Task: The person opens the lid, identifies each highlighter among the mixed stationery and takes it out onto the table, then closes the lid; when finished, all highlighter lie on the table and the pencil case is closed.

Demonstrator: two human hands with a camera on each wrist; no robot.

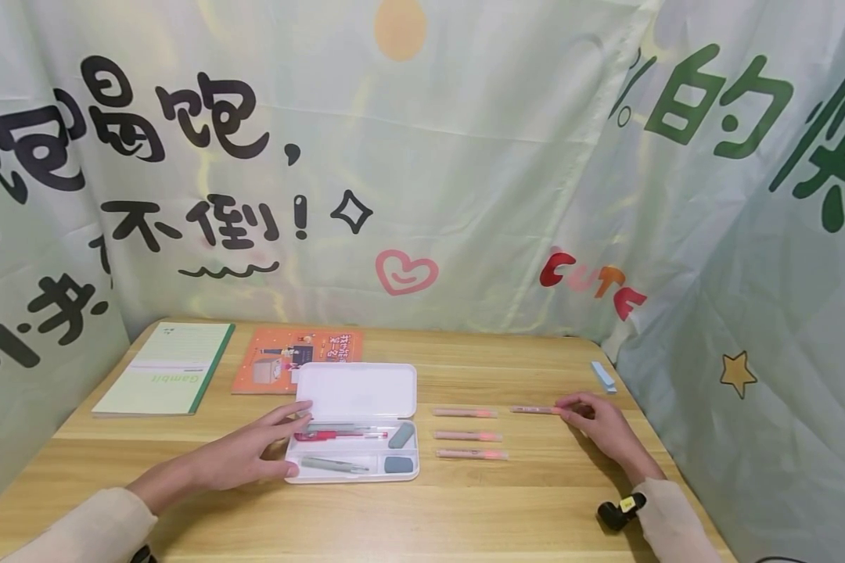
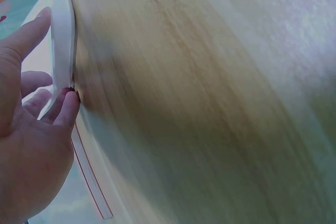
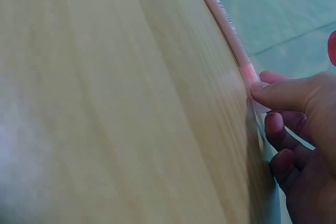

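Observation:
A white pencil case (image 1: 357,389) lies with its lid folded back. Inside are a red pen (image 1: 338,435), a grey-green pen (image 1: 334,465) and two grey-blue erasers (image 1: 398,464). My left hand (image 1: 253,453) holds the case's left end, its thumb at the near corner and its fingers by the hinge; the left wrist view shows those fingers bent against the white side wall (image 2: 62,35). At the right, my right hand (image 1: 602,426) pinches the orange-pink end of a pale pink highlighter (image 3: 226,22) between thumb and fingers. The highlighter lies along the tabletop.
Three similar highlighters (image 1: 467,435) lie in parallel between the case and my right hand. Behind are an orange book (image 1: 267,367), partly covered by the lid, and a pale green notebook (image 1: 165,375). A light blue stick-like object (image 1: 603,377) lies near the right edge. Printed curtains surround the table.

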